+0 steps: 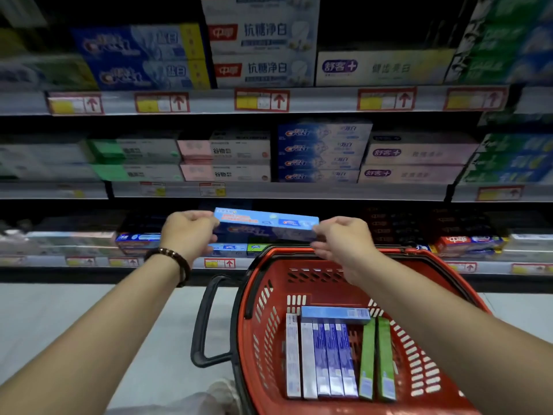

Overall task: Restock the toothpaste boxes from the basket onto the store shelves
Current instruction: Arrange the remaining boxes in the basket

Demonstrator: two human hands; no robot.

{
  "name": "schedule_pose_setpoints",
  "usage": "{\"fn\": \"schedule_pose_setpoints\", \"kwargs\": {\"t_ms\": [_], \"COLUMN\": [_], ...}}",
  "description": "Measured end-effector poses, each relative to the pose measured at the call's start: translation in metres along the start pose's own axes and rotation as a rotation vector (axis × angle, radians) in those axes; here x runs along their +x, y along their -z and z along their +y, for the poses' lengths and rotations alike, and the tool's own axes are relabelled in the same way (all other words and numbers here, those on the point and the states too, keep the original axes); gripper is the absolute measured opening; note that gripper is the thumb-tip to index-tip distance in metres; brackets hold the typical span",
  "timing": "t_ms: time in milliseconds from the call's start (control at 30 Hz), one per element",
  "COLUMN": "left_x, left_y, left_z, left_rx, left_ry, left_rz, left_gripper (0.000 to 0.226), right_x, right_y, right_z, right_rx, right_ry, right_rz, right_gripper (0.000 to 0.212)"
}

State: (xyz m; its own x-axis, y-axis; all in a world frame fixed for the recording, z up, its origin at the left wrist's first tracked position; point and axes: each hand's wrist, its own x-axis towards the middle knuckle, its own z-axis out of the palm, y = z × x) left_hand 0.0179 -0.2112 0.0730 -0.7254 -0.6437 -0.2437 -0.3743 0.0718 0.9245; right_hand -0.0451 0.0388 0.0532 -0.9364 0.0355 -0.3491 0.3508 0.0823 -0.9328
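**Blue box held crosswise before the lowest shelf**

A long light-blue cardboard toothpaste box (266,223) hangs in the air between both hands, in front of the lowest store shelf (167,262) and above the far rim of the red slotted plastic basket (263,324). Its long axis runs left to right, nearly level, with the right end a little lower and a printed face turned up. The left hand (187,235), with a dark bead bracelet (175,256) on its wrist, has its fingers curled round the left end. The right hand (341,241) pinches the right end with bent fingers. In the basket, white-and-blue boxes (323,357) and two green boxes (377,357) lie side by side, pointing away from the person. One pale-blue box (335,314) lies across their far ends.
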Motion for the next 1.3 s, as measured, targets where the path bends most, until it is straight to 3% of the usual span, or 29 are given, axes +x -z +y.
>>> {"fn": "schedule_pose_setpoints", "kwargs": {"t_ms": [300, 467, 600, 733, 1000, 1300], "left_x": [0.07, 0.099, 0.124, 0.148, 0.183, 0.216], "left_y": [0.012, 0.013, 0.017, 0.019, 0.007, -0.005], "left_z": [-0.022, -0.028, -0.035, -0.05, -0.095, -0.122], "left_rx": [-0.004, -0.013, -0.025, -0.006, 0.035, -0.018], "left_ry": [0.155, 0.179, 0.216, 0.218, 0.292, 0.357], "left_rz": [0.028, 0.047, 0.018, 0.032, 0.023, -0.015], "left_gripper": [0.007, 0.015, 0.026, 0.023, 0.033, 0.049], "right_x": [0.046, 0.071, 0.096, 0.119, 0.158, 0.191], "right_y": [-0.073, -0.102, -0.128, -0.153, -0.184, -0.203], "right_z": [-0.002, 0.008, 0.018, 0.028, 0.057, 0.073], "right_rx": [-0.067, -0.13, -0.181, -0.244, -0.351, -0.334], "right_ry": [-0.029, -0.061, -0.067, -0.073, -0.13, -0.288], "right_rz": [-0.013, -0.039, -0.015, -0.014, -0.085, -0.226], "right_gripper": [0.012, 0.007, 0.016, 0.013, 0.019, 0.011]}}
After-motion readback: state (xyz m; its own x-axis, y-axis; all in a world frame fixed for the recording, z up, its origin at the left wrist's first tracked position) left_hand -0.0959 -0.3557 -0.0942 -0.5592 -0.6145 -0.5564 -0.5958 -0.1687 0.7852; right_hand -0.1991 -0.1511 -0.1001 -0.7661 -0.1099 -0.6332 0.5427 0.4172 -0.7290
